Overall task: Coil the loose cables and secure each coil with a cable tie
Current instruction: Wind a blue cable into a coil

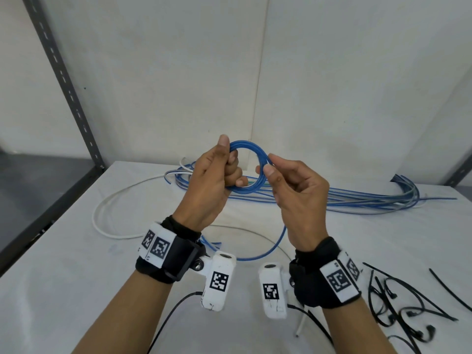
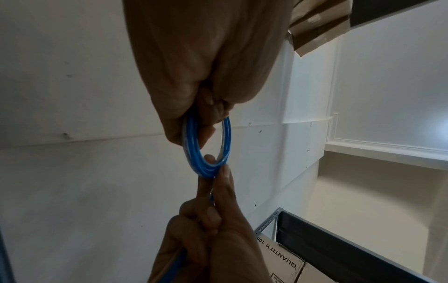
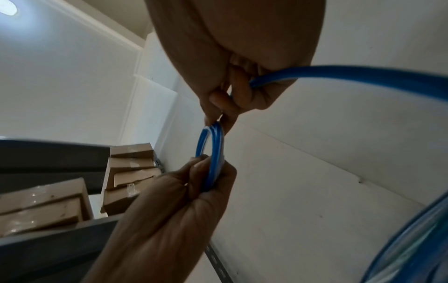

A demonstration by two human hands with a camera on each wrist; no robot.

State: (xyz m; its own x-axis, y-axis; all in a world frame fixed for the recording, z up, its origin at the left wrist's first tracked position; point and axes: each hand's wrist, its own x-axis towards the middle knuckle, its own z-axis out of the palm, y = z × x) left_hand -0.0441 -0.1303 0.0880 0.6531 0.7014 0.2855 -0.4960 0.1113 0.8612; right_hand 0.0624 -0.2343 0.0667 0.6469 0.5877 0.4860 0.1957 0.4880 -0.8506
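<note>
Coil [image 1: 249, 169] of smooth blue cable, a small round ring, held above the worktop [image 1: 76, 264]. Left hand [image 1: 209, 185] grips its left side, fingers curled through; right hand [image 1: 296, 190] pinches its right side. Loose blue cables [image 1: 344, 198] lie far right, thin black ties [image 1: 398, 300] near right.

Blue cable coil [image 3: 213, 151] between both hands

white table [image 1: 76, 264], dark metal shelving [image 1: 63, 80], cardboard boxes [image 3: 48, 206], white wall [image 1: 178, 72]
</note>
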